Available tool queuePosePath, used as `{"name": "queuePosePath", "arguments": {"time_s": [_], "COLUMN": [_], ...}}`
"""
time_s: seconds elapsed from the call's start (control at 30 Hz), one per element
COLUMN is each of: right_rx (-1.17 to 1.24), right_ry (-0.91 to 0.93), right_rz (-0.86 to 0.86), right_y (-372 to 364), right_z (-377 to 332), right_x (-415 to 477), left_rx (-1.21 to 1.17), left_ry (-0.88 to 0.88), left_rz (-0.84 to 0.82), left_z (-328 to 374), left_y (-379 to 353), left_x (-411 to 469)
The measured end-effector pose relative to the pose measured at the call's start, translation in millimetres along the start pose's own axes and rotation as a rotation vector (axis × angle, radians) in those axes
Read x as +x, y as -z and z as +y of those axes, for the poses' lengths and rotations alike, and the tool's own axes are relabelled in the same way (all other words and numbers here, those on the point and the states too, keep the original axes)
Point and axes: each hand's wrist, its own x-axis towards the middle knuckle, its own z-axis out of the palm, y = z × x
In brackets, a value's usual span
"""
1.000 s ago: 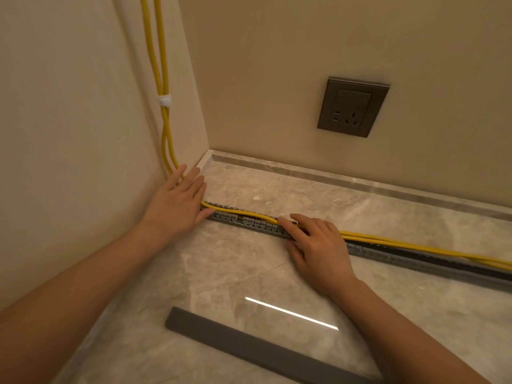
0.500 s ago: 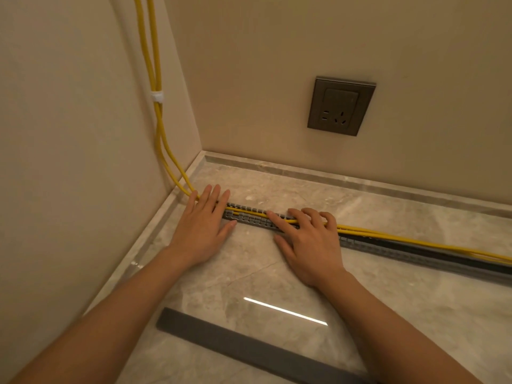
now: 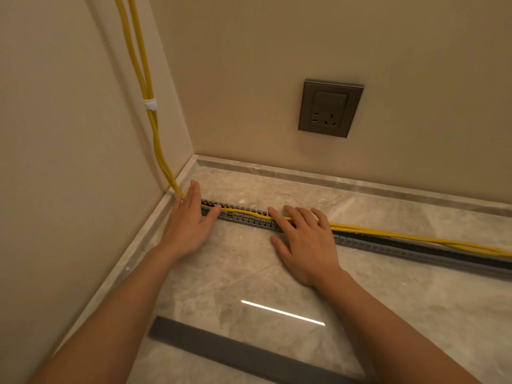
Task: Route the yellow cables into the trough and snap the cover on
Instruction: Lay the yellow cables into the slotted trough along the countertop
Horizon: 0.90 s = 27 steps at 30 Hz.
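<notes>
Two yellow cables (image 3: 401, 236) come down the left wall, bound by a white tie (image 3: 150, 104), and run right along the grey slotted trough (image 3: 250, 219) on the marble floor. My left hand (image 3: 188, 223) lies flat at the trough's left end, fingers together, thumb on the cable. My right hand (image 3: 303, 239) lies flat with spread fingers pressing the cables onto the trough's middle. Right of that hand the cables ride on the trough's top edge. The grey cover strip (image 3: 249, 353) lies loose on the floor, near me.
A grey wall socket (image 3: 330, 108) is set in the back wall above the trough. A marble skirting (image 3: 346, 180) runs along both walls at the corner. A bright light reflection (image 3: 282, 312) shows on the floor between my forearms.
My left hand slid from the wall corner onto the trough's left end. My right hand spread its fingers over the cables. The view shifted slightly.
</notes>
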Motion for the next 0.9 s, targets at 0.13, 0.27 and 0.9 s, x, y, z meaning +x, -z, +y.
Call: {"name": "queuePosePath", "arguments": {"time_s": [0.13, 0.27, 0.9], "right_rx": [0.001, -0.003, 0.662], "right_ry": [0.007, 0.018, -0.172], "right_rz": [0.002, 0.005, 0.278], "right_y": [-1, -2, 5], "right_z": [0, 0, 9], "right_x": [1, 2, -3], "left_rx": [-0.065, -0.164, 0.169], "left_ry": [0.082, 0.120, -0.158], "left_rz": [-0.048, -0.075, 0.093], "left_z": [-6, -1, 123], "left_y": [6, 6, -85], "left_x": [5, 6, -35]}}
